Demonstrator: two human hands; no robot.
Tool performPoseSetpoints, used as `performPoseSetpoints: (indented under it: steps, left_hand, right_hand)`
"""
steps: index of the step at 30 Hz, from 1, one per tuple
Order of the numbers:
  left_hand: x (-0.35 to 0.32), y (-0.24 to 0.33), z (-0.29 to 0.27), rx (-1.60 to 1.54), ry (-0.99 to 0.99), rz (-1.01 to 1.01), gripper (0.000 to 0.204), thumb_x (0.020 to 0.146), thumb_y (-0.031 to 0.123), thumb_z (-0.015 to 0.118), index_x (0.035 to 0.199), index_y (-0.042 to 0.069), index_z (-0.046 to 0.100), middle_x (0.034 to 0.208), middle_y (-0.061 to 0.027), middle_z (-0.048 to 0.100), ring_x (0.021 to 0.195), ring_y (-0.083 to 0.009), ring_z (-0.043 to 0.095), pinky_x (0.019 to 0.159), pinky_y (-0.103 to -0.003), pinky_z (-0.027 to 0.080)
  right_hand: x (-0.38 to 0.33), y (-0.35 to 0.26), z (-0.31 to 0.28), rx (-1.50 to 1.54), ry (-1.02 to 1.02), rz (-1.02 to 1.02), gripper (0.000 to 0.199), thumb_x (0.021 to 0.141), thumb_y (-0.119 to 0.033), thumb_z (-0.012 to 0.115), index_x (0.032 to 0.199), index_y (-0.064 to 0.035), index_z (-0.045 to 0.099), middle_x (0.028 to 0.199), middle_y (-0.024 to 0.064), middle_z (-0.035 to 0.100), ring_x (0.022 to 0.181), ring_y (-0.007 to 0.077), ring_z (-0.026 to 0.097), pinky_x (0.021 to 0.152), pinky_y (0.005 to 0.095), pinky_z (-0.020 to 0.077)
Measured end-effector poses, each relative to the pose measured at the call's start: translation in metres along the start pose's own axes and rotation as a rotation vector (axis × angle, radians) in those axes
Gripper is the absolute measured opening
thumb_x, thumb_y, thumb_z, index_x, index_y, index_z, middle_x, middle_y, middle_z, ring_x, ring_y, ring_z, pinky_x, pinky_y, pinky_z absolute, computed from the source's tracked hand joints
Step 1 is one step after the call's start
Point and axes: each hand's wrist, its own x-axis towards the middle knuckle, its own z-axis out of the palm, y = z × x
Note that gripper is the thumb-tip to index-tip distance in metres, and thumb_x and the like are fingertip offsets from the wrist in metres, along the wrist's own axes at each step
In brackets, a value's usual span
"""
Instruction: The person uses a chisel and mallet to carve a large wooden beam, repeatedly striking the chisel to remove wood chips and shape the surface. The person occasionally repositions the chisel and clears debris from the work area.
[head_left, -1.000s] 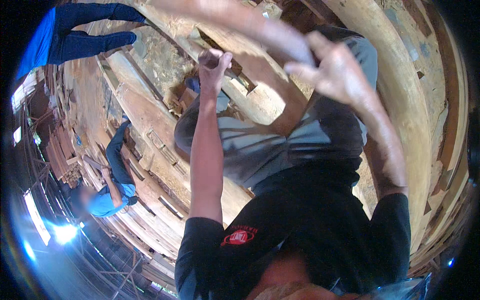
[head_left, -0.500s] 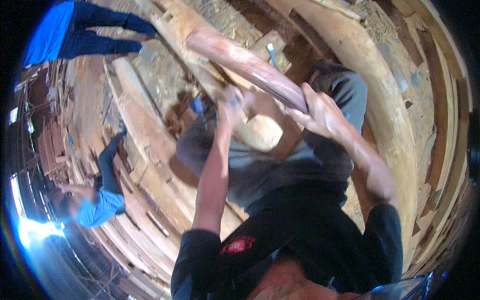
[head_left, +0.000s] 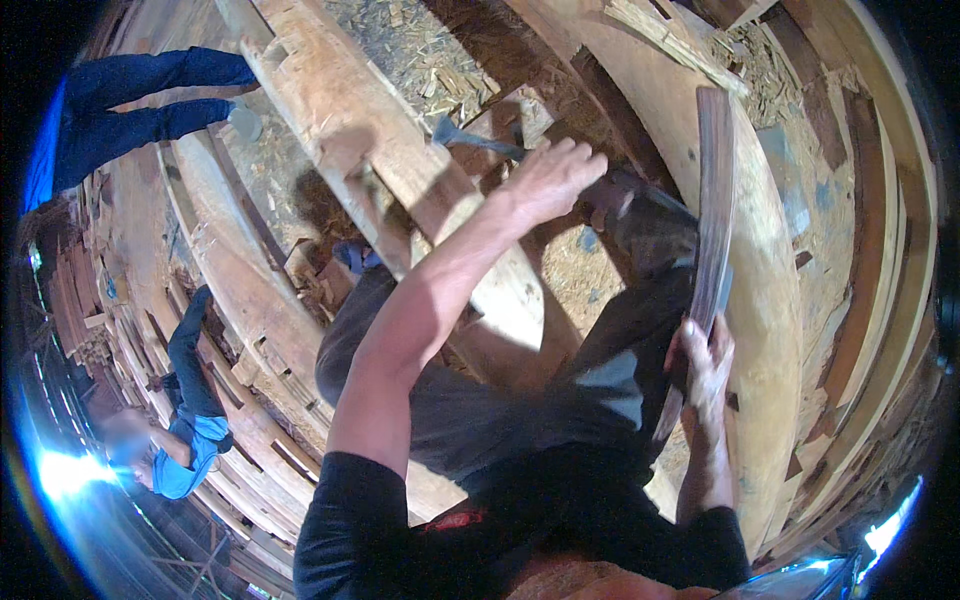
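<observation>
My right hand (head_left: pixel 705 365) is closed around the lower part of a long, dark wooden club (head_left: pixel 713 190), held upright beside my right thigh. My left hand (head_left: pixel 560 180) reaches forward past the beam, with its fingers curled at the end of a chisel (head_left: pixel 475 142). The chisel's broad metal blade points left, while its handle is hidden under my hand. Below my left forearm lies a pale wooden beam (head_left: pixel 330 90) with cut-out slots, its near end (head_left: pixel 512 305) between my knees.
A thick curved timber (head_left: pixel 765 300) runs along my right side. More slotted timbers (head_left: pixel 235 255) lie on the left, with wood chips (head_left: pixel 440 75) on the ground. One person in dark trousers (head_left: pixel 150 110) stands at far left; another in a blue shirt (head_left: pixel 185 455) is lower left.
The club has swung from slanting over the beam to upright at my right. My left hand has moved from the beam forward and right to the chisel.
</observation>
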Motion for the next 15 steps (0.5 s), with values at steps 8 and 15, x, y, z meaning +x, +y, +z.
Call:
performPoseSetpoints:
  steps: [8, 15]
  left_hand:
    - [0.033, -0.081, 0.201, 0.342, -0.36, 0.135, 0.017, 0.091, 0.018, 0.062, 0.106, 0.018, 0.07, 0.112, -0.0025, 0.062, 0.115, -0.0212, 0.059, 0.106, -0.043, 0.043]
    - [0.001, -0.099, 0.249, 0.273, -0.536, 0.276, 0.037, 0.094, 0.018, 0.057, 0.129, 0.013, 0.065, 0.13, -0.0079, 0.062, 0.123, -0.0242, 0.056, 0.11, -0.048, 0.042]
  right_hand:
    - [0.012, 0.013, -0.017, 0.184, -0.09, 0.078, 0.066, 0.087, -0.049, 0.078, 0.117, 0.005, 0.055, 0.073, 0.0138, 0.063, 0.055, 0.023, 0.064, 0.046, 0.0348, 0.0527]
    - [0.02, 0.0, -0.019, 0.294, 0.001, 0.194, 0.069, 0.082, -0.056, 0.083, 0.107, 0.0047, 0.059, 0.066, 0.0151, 0.065, 0.049, 0.0235, 0.062, 0.043, 0.0356, 0.0511]
